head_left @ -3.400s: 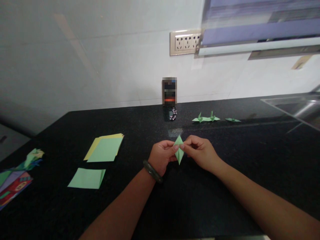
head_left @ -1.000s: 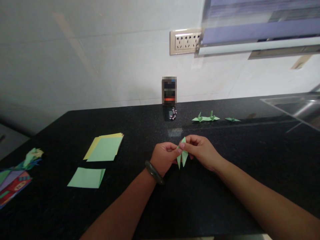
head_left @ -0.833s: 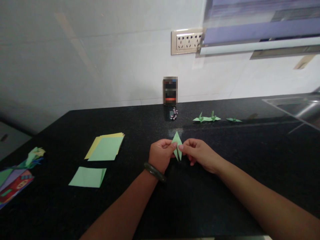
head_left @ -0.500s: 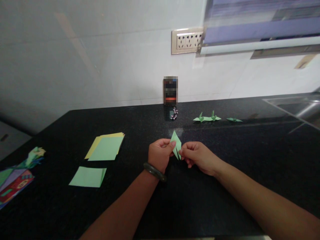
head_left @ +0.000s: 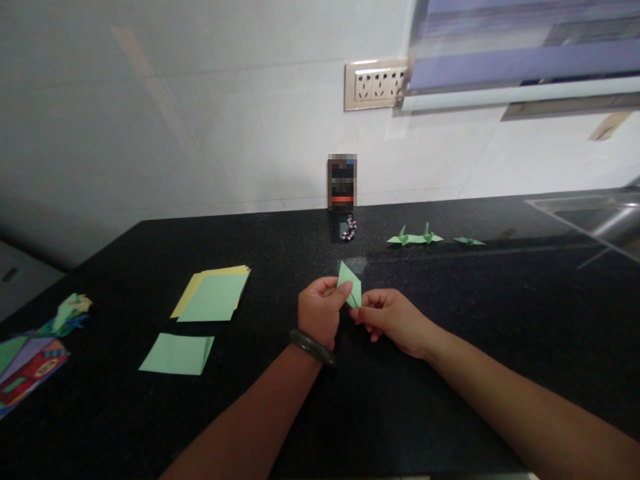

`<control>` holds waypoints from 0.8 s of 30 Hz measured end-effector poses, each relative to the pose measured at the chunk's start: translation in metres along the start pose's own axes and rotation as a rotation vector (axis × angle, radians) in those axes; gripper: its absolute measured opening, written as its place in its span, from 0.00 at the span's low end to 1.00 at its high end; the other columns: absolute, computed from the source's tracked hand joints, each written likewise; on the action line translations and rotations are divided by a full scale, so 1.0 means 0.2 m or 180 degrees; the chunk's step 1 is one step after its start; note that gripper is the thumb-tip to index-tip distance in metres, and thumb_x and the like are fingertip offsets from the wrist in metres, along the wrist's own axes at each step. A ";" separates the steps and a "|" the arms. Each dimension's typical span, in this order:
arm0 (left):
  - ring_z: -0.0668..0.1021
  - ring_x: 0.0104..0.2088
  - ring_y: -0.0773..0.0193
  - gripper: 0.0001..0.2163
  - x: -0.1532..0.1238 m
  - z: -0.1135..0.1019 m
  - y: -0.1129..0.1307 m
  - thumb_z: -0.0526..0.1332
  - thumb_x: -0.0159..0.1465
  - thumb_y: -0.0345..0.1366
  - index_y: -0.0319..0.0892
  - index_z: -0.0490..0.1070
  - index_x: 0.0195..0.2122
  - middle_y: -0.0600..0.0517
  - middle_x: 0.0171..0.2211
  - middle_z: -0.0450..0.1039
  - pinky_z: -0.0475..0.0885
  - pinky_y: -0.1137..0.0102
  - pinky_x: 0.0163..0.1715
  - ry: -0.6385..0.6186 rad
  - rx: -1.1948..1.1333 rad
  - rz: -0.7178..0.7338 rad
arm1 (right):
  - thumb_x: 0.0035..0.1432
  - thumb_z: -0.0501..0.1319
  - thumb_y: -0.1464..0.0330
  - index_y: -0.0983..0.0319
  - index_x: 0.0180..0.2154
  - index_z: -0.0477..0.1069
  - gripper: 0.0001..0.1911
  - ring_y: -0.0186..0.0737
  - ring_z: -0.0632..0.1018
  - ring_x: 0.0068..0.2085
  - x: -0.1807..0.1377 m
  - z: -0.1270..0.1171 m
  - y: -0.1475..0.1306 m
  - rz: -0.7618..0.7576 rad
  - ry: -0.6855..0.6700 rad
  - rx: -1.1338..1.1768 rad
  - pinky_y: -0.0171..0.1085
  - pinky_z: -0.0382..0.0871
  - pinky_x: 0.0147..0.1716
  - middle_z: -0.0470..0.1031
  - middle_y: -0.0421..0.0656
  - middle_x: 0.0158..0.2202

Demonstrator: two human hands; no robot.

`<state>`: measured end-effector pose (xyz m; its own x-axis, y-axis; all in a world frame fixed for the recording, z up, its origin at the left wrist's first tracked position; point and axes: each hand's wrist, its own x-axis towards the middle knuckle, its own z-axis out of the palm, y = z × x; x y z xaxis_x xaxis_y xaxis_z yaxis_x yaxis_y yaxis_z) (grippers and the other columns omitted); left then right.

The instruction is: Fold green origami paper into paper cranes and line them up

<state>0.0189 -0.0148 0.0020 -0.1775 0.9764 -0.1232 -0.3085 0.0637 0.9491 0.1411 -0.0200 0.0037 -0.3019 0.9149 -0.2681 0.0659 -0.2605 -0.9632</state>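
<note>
A small piece of folded green origami paper (head_left: 350,281), diamond-shaped with a slit at its lower end, is held up above the black countertop. My left hand (head_left: 321,307) pinches its left side, thumb on top. At the lower tip, the thumb and fingers of my right hand (head_left: 387,315) are closed on the paper; the fingertips partly hide that end. A dark bangle (head_left: 313,348) circles my left wrist.
Left of my hands lie a stack of green and yellow paper (head_left: 213,293) and a creased green sheet (head_left: 176,353). Folded green cranes (head_left: 415,238) sit back right. A phone-like device (head_left: 343,183) leans on the wall behind a beaded bracelet (head_left: 349,228). A sink (head_left: 600,217) is far right.
My right fingers have shifted slightly left and pressed in at the paper's lower tip. The slit between its two lower points has narrowed, and the top tip leans further left.
</note>
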 end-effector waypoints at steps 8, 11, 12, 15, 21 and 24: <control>0.75 0.27 0.69 0.11 -0.02 0.01 0.03 0.67 0.45 0.32 0.37 0.71 0.30 0.52 0.26 0.74 0.69 0.73 0.30 -0.0087 -0.0407 -0.0452 | 0.44 0.63 0.65 0.64 0.20 0.66 0.10 0.25 0.64 0.15 0.02 -0.08 -0.02 -0.0372 0.0600 0.0168 0.27 0.59 0.14 0.64 0.34 0.16; 0.74 0.24 0.71 0.11 -0.02 0.01 0.04 0.68 0.43 0.30 0.36 0.69 0.27 0.54 0.23 0.73 0.68 0.75 0.27 -0.0098 -0.0595 -0.0590 | 0.43 0.64 0.64 0.64 0.21 0.66 0.11 0.26 0.63 0.16 0.02 -0.07 -0.03 -0.0649 0.0786 0.0284 0.28 0.59 0.14 0.63 0.34 0.16; 0.73 0.23 0.72 0.10 -0.03 0.02 0.04 0.68 0.43 0.30 0.36 0.68 0.26 0.54 0.22 0.72 0.68 0.75 0.27 -0.0116 -0.0696 -0.0599 | 0.42 0.65 0.63 0.63 0.22 0.66 0.11 0.26 0.63 0.16 0.02 -0.06 -0.03 -0.0735 0.0793 0.0341 0.28 0.60 0.15 0.63 0.34 0.16; 0.75 0.25 0.70 0.10 -0.03 0.03 0.03 0.68 0.44 0.29 0.36 0.68 0.26 0.54 0.24 0.73 0.69 0.74 0.30 -0.0270 -0.1002 -0.0564 | 0.41 0.66 0.62 0.63 0.24 0.67 0.13 0.27 0.64 0.18 0.01 -0.01 -0.01 -0.0905 0.0667 0.0530 0.29 0.61 0.16 0.64 0.34 0.18; 0.76 0.27 0.70 0.09 -0.04 0.03 0.01 0.67 0.44 0.28 0.36 0.67 0.24 0.53 0.24 0.73 0.70 0.75 0.30 -0.0313 -0.1144 -0.0562 | 0.44 0.65 0.62 0.63 0.21 0.65 0.13 0.28 0.64 0.18 0.02 0.02 0.02 -0.0990 0.0764 0.0637 0.30 0.58 0.18 0.64 0.34 0.16; 0.75 0.26 0.71 0.09 -0.05 0.03 0.02 0.67 0.44 0.26 0.36 0.67 0.24 0.53 0.24 0.73 0.70 0.76 0.29 -0.0241 -0.1141 -0.0555 | 0.47 0.63 0.62 0.63 0.20 0.65 0.13 0.29 0.65 0.18 0.03 0.01 0.03 -0.1074 0.0888 0.0589 0.31 0.58 0.19 0.65 0.35 0.16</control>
<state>0.0259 -0.0220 0.0084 -0.0284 0.9706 -0.2390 -0.6365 0.1668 0.7530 0.1380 -0.0174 -0.0030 -0.0088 0.9992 0.0400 -0.1703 0.0379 -0.9847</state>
